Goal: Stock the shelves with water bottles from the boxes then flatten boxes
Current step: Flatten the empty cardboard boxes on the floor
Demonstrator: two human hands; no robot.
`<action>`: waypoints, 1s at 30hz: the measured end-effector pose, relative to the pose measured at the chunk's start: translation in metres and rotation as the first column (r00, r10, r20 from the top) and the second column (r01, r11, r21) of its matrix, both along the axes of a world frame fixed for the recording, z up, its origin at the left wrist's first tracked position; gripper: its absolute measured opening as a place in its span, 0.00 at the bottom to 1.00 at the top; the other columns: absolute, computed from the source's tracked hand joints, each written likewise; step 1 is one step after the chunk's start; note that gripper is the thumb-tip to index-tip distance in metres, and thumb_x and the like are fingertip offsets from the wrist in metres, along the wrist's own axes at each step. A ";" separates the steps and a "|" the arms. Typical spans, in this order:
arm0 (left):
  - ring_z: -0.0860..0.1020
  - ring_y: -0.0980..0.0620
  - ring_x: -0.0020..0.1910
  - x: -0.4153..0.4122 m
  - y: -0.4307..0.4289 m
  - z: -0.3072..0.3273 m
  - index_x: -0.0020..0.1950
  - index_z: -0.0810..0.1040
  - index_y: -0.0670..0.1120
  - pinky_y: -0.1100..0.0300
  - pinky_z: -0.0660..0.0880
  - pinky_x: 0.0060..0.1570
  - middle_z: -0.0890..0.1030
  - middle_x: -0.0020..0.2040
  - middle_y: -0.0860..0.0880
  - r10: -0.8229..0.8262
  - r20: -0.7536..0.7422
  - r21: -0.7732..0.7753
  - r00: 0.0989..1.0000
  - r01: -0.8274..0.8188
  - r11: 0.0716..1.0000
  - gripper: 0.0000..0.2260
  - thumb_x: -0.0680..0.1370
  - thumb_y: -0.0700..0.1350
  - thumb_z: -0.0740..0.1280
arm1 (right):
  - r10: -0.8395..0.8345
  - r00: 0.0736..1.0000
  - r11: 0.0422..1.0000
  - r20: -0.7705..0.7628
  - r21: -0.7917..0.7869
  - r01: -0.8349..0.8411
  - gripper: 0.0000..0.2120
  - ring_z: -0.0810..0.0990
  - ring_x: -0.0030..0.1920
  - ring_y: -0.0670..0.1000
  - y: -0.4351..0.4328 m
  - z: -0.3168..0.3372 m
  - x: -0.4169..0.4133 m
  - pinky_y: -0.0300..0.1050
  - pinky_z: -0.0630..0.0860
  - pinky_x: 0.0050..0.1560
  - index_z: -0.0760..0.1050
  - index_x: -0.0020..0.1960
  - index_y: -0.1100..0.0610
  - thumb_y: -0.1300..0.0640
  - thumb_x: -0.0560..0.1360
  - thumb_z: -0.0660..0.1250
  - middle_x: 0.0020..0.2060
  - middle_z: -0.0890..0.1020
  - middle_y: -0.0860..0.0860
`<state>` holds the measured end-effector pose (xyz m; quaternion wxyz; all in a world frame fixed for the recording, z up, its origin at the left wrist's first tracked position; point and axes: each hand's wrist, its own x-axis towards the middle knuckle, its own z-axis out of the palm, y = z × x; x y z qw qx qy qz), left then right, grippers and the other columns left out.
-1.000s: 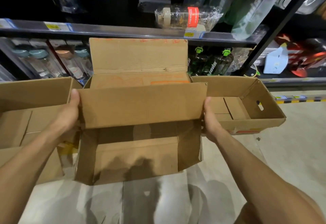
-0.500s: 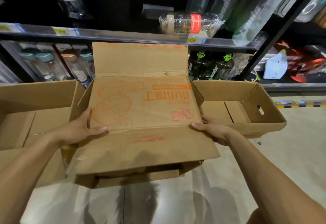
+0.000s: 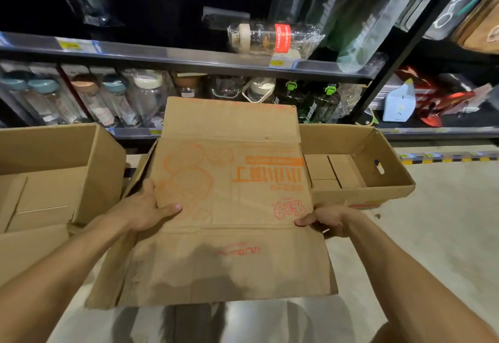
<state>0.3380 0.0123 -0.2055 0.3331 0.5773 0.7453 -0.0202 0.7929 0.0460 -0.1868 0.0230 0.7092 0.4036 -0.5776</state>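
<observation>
1. While I stand before the shelf [image 3: 189,57], I hold one box [image 3: 229,207] with both hands above the floor [image 3: 445,229].
2. My left hand [image 3: 143,207] grasps the left edge of the box. The thumb lies on the upper face, and the other fingers are partly hidden at the edge.
3. My right hand [image 3: 329,219] grasps the right edge. The thumb is on top and the fingers are curled under the cardboard.
4. The box is pressed flat, with its orange-printed face turned up; the print is upside down for me. One flap points away toward the shelf, and another flap reaches toward me.
5. At my left, just beside the box, stands the left box [image 3: 54,159], open at the top.
6. At my right stands the right box [image 3: 388,180], also open, with a hand hole in its end wall. The flat box covers its left end in my view, and I cannot tell if they touch.
7. Behind the boxes, bottles [image 3: 145,96] stand in a row on the lower level of the shelf, with lids of different colours.
8. On the upper level a wrapped bottle [image 3: 270,38] lies on its side.
</observation>
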 end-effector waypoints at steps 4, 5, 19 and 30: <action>0.75 0.40 0.71 -0.002 0.003 -0.004 0.79 0.57 0.43 0.52 0.71 0.59 0.74 0.75 0.42 0.062 0.018 -0.009 0.998 -0.062 0.998 0.45 0.75 0.72 0.66 | -0.318 0.922 0.914 -0.223 0.187 0.360 0.28 0.87 0.53 0.56 -0.010 -0.009 -0.008 0.51 0.82 0.56 0.83 0.60 0.59 0.36 0.73 0.75 0.52 0.88 0.55; 0.74 0.40 0.71 -0.003 0.005 -0.005 0.80 0.59 0.44 0.51 0.71 0.61 0.73 0.75 0.42 0.057 0.007 -0.003 0.998 -0.057 0.998 0.45 0.75 0.73 0.64 | -0.334 0.919 0.884 -0.211 0.268 0.383 0.28 0.87 0.52 0.55 -0.009 -0.009 -0.013 0.51 0.81 0.54 0.82 0.61 0.58 0.35 0.74 0.74 0.51 0.88 0.53; 0.72 0.41 0.73 -0.037 0.003 -0.007 0.83 0.55 0.53 0.51 0.69 0.68 0.71 0.77 0.45 0.078 0.077 -0.014 0.994 -0.077 0.997 0.40 0.77 0.72 0.61 | -0.301 0.921 0.861 -0.249 0.345 0.374 0.24 0.89 0.48 0.55 0.011 -0.007 -0.029 0.55 0.85 0.55 0.79 0.63 0.58 0.50 0.72 0.81 0.49 0.89 0.53; 0.69 0.47 0.77 -0.013 0.006 -0.017 0.82 0.64 0.54 0.53 0.63 0.75 0.68 0.80 0.51 -0.059 0.168 -0.097 0.984 0.076 0.992 0.37 0.78 0.73 0.53 | -0.397 0.861 0.734 -0.318 0.453 0.506 0.18 0.89 0.45 0.55 0.000 0.021 -0.001 0.47 0.84 0.38 0.81 0.62 0.61 0.63 0.73 0.79 0.48 0.89 0.55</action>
